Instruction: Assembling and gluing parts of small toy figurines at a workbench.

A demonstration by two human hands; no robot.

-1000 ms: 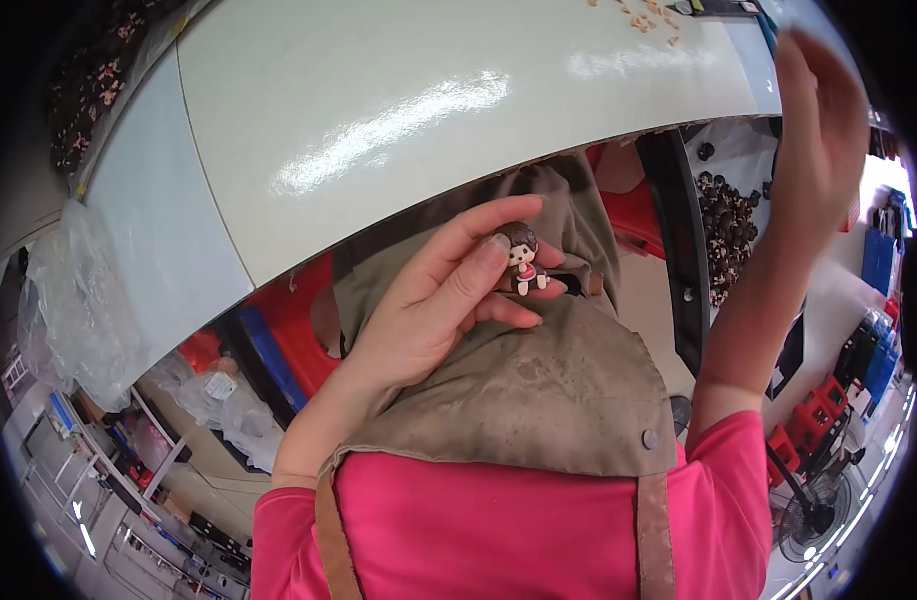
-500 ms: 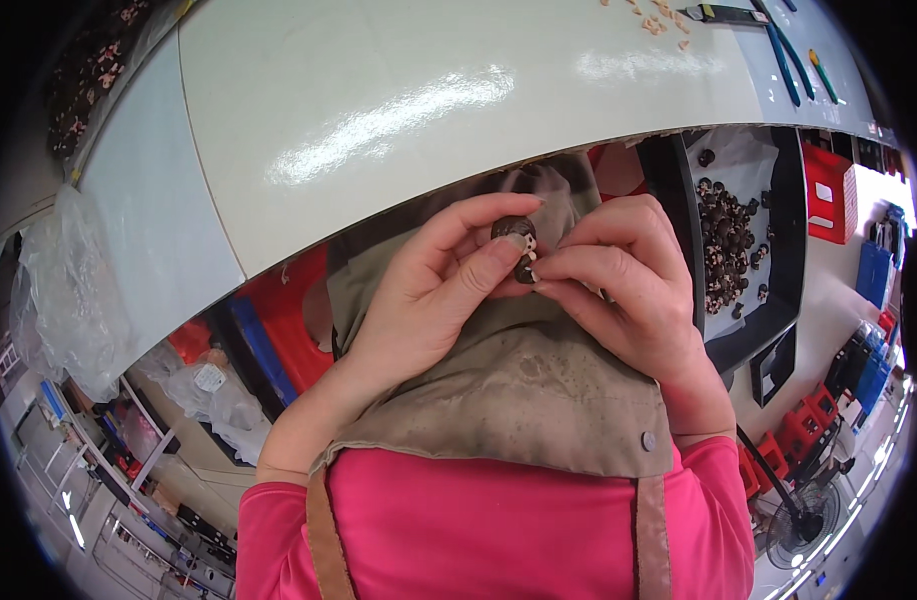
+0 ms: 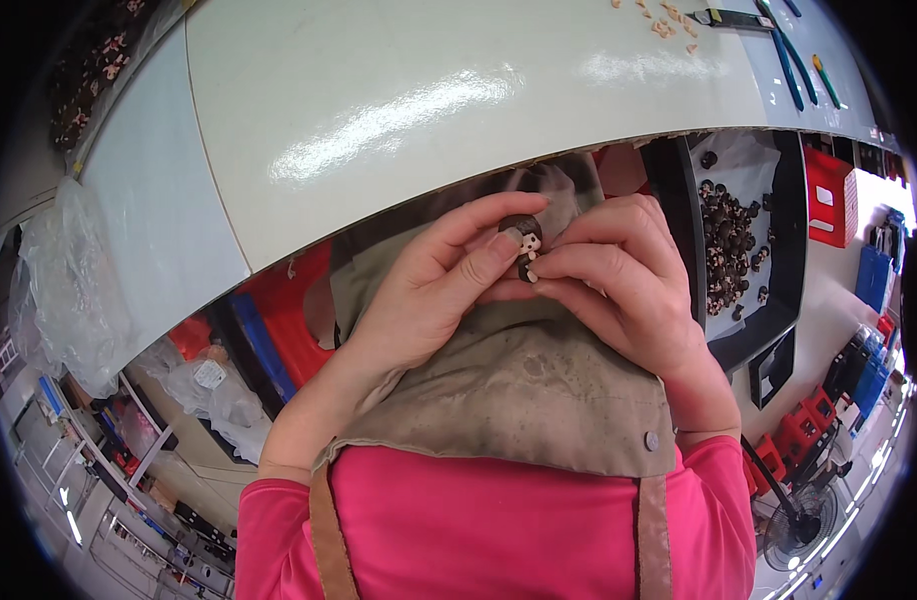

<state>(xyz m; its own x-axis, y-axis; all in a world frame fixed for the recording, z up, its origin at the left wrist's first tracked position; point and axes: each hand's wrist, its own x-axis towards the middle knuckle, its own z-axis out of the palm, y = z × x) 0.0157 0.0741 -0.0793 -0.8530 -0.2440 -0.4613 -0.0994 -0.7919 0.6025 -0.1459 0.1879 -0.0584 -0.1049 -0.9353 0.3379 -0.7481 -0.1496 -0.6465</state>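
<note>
A small doll figurine (image 3: pixel 530 243) with dark brown hair, a pale face and a dark lower body is held between my two hands, above my brown apron (image 3: pixel 509 390). My left hand (image 3: pixel 429 275) grips its head, the thumb lying across the hair. The thumb and forefinger of my right hand (image 3: pixel 624 275) pinch at its lower end. Whether a separate small part sits between those right fingertips is too small to tell. Both hands are just off the near edge of the white table (image 3: pixel 379 120).
To the right, a black tray (image 3: pixel 754 330) lined with clear plastic holds several similar dark-haired pieces (image 3: pixel 729 240). Pale scraps (image 3: pixel 669 22), a utility knife (image 3: pixel 734 18) and blue-handled pliers (image 3: pixel 791 65) lie at the table's far right. A clear plastic bag (image 3: pixel 69 290) hangs at the left edge.
The figurine has turned in my fingers, so its face now shows. My left thumb has shifted slightly back on its hair; my right hand keeps nearly the same place.
</note>
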